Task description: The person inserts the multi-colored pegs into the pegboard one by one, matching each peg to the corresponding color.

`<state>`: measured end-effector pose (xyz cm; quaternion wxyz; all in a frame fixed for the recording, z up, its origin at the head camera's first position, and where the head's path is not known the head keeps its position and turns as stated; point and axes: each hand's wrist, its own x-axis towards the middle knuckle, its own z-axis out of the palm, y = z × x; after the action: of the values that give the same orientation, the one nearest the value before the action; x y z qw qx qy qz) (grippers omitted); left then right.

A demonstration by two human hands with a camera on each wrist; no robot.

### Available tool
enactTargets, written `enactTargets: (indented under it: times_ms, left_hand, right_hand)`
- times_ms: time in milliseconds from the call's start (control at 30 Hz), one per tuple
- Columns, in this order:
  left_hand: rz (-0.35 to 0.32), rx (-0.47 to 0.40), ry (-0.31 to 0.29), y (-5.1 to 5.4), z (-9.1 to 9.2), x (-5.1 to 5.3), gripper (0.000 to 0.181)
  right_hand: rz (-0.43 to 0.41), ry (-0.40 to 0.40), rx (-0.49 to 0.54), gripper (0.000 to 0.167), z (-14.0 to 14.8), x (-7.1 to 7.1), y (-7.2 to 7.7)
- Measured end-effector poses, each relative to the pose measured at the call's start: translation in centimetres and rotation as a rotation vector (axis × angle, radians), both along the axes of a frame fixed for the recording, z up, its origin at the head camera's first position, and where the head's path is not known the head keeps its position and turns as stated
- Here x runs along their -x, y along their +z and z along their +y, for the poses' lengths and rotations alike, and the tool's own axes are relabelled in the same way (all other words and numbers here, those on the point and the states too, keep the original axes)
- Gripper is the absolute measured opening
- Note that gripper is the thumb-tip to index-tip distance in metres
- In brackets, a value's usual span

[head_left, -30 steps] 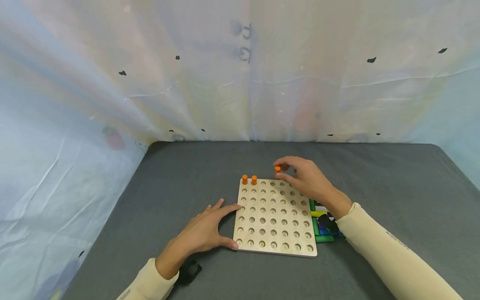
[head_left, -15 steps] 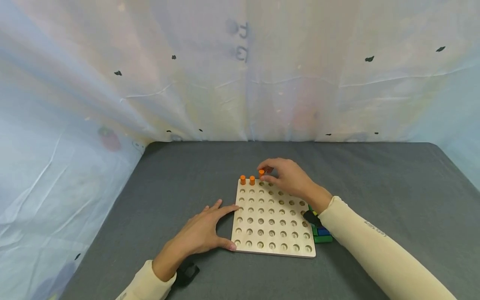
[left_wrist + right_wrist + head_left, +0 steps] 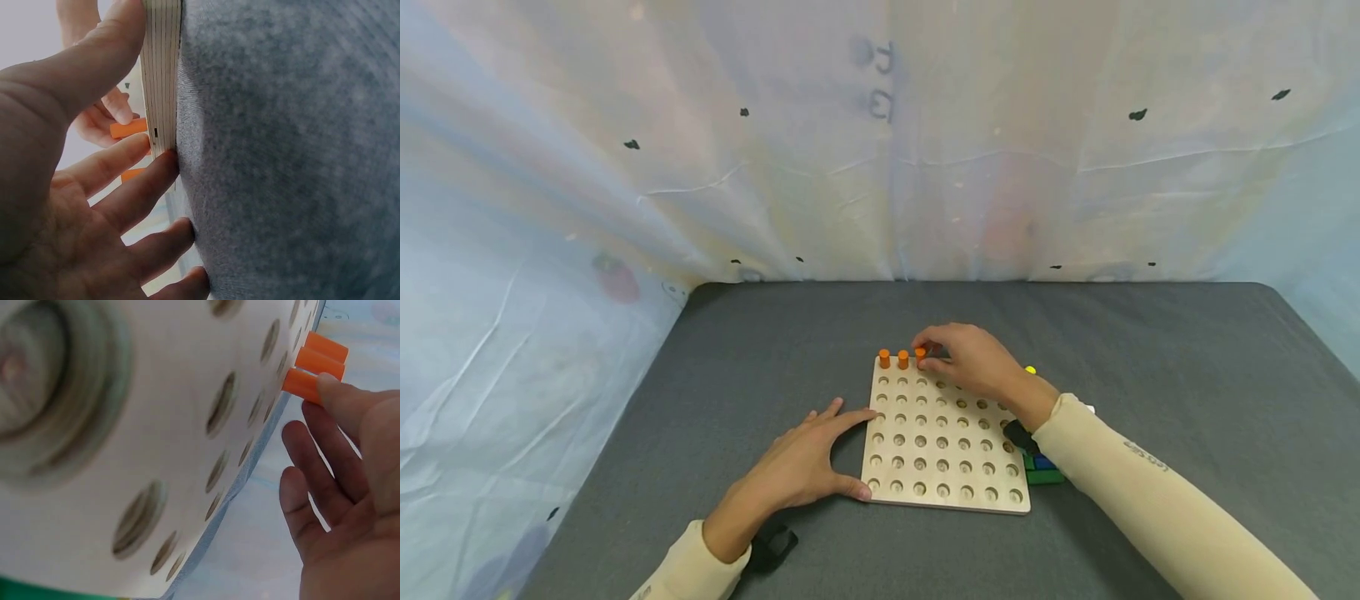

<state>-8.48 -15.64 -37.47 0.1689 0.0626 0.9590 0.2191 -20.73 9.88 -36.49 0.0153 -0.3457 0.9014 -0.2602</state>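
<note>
A pale wooden pegboard (image 3: 931, 454) with rows of round holes lies flat on the dark table. Two orange pegs (image 3: 884, 359) stand upright at its far left corner. Beside them my right hand (image 3: 970, 358) pinches a third orange peg (image 3: 301, 385) between thumb and fingers; in the right wrist view the peg stands at the board's far row. My left hand (image 3: 797, 462) is spread at the board's left edge, its thumb and index finger touching the edge. In the left wrist view its other fingertips (image 3: 199, 278) rest on the cloth.
Green and blue pieces (image 3: 1043, 471) lie by the board's right side, partly hidden under my right forearm. A yellow piece (image 3: 1031, 369) shows behind that wrist. Grey cloth covers the table (image 3: 775, 333), and a patterned curtain (image 3: 820, 167) hangs behind it.
My right hand has moved left along the far row with its peg and lowered it beside the two standing pegs. My left hand has stayed at the board's edge.
</note>
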Motion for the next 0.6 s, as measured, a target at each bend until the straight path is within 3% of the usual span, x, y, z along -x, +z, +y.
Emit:
enactTargets:
  times_ms: [333,600]
  left_hand:
    - [0.008,0.001,-0.001,0.1,0.03,-0.03,0.099]
    - [0.013,0.002,-0.003,0.07,-0.01,0.03,0.098]
  right_hand:
    - [-0.006,0.005,-0.024,0.028,0.02,0.21,-0.47]
    - [-0.045,0.0,-0.009,0.034,0.33,-0.08,0.15]
